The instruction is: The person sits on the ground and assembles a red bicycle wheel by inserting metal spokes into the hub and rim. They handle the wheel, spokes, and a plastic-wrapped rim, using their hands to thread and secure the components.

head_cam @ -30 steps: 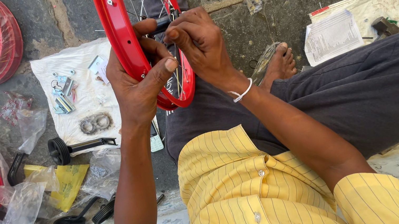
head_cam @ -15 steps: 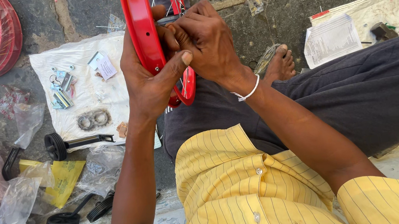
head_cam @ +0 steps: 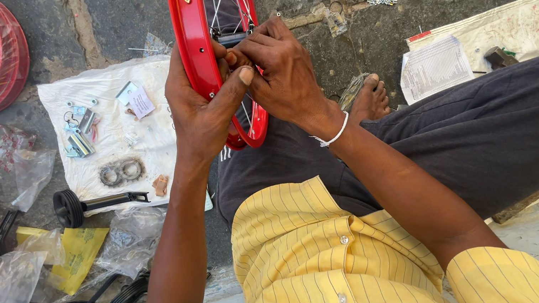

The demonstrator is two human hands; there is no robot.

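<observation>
Between both hands, upright red wheel rim (head_cam: pixel 194 41)

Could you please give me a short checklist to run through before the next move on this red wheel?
1. Left hand grips the red wheel rim: ok, fingers wrap the rim from the left.
2. Right hand is at the spokes inside the rim: ok, fingertips pinch there beside the left thumb.
3. What the fingertips pinch: cannot tell, it is hidden by both hands.
4. Wheel stands upright over the lap: ok, edge-on between the hands.
5. Small parts on the white sheet lie within view to the left: ok.
6. Bare foot is apart from the rim: ok, it lies to the right of the wheel.
</observation>
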